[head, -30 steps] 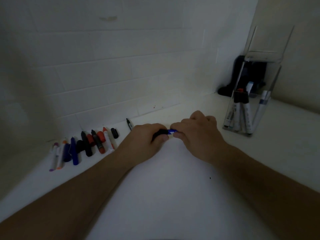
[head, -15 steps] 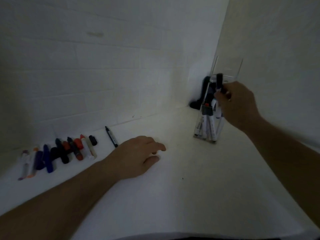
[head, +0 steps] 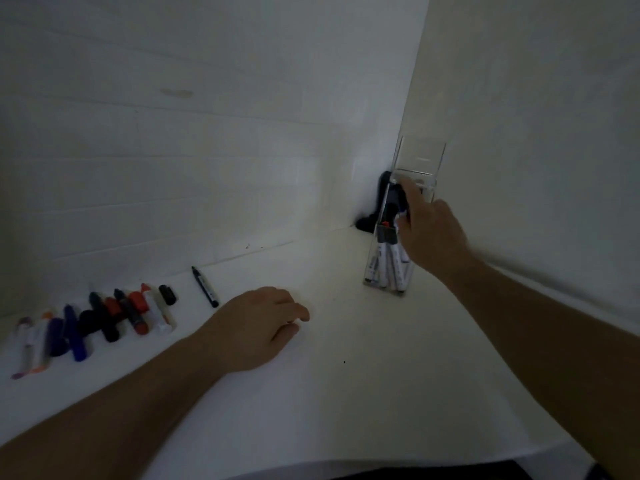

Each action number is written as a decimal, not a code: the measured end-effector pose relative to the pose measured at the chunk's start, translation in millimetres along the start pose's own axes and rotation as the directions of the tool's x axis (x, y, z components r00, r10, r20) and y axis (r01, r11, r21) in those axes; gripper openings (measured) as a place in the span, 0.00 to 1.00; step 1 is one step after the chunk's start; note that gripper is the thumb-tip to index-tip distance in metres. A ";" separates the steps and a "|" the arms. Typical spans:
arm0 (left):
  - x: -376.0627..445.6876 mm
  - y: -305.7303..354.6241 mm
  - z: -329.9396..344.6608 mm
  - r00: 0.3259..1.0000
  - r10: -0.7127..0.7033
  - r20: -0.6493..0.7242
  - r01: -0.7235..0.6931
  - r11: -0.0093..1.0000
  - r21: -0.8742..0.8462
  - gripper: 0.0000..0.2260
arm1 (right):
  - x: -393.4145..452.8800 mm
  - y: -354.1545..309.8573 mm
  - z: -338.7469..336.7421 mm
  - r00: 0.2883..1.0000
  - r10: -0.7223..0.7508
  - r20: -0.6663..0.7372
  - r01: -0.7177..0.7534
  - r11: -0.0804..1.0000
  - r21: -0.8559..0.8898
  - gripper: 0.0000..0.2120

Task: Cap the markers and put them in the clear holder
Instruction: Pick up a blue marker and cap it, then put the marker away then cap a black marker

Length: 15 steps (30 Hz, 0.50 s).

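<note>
The tall clear holder stands near the corner with several capped white markers upright inside. My right hand is at its open top, blurred, fingers stretched along the front wall. A dark-capped marker with a blue band leans inside the holder just beside my thumb; no grip on it shows. My left hand rests palm down on the white table, holding nothing. At the left lies a row of markers and loose caps, red, blue, black and purple. A thin black marker lies alone.
A loose black cap sits at the right end of the row. A dark object stands in the corner behind the holder. White tiled walls close the table at the back and right. The table's front edge is near me.
Both hands pressed a cap onto the blue marker. The right hand then carried it to the holder and has now dropped lower, with the marker inside. The left hand settled on the table.
</note>
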<state>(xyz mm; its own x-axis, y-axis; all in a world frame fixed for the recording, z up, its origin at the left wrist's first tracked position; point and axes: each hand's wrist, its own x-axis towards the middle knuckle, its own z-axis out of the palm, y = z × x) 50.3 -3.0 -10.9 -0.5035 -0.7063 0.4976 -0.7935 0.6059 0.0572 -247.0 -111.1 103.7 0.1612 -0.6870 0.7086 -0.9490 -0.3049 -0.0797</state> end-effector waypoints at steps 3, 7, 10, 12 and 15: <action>-0.7 -0.3 -1.3 1.000 0.003 -0.015 -0.003 1.000 -0.001 0.11 | -4.5 4.2 4.3 0.996 0.033 0.079 -0.021 0.988 -0.153 0.22; -1.8 0.5 -2.1 1.000 0.016 -0.026 -0.017 1.000 -0.018 0.10 | -9.0 8.2 8.7 0.989 0.006 0.146 0.022 0.982 -0.186 0.18; -0.9 1.4 -4.0 1.000 0.010 -0.014 -0.011 0.999 -0.034 0.11 | -11.5 6.8 8.8 0.964 0.040 0.262 -0.001 0.990 -0.144 0.27; -1.0 1.3 -5.1 1.000 0.008 -0.009 -0.008 0.999 -0.032 0.10 | -15.5 2.4 8.2 0.978 0.043 0.204 -0.019 0.993 -0.118 0.29; -1.8 -0.6 -7.9 1.000 0.010 -0.017 -0.011 1.000 -0.028 0.10 | -19.8 -15.4 10.0 1.000 -0.014 -0.023 0.013 0.998 -0.065 0.27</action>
<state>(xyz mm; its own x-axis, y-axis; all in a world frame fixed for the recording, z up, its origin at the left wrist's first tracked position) 54.4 0.8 -5.0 -0.5060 -0.6937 0.5125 -0.7780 0.6236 0.0760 -232.8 -99.4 83.9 0.1685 -0.6671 0.7257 -0.9625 -0.2702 -0.0249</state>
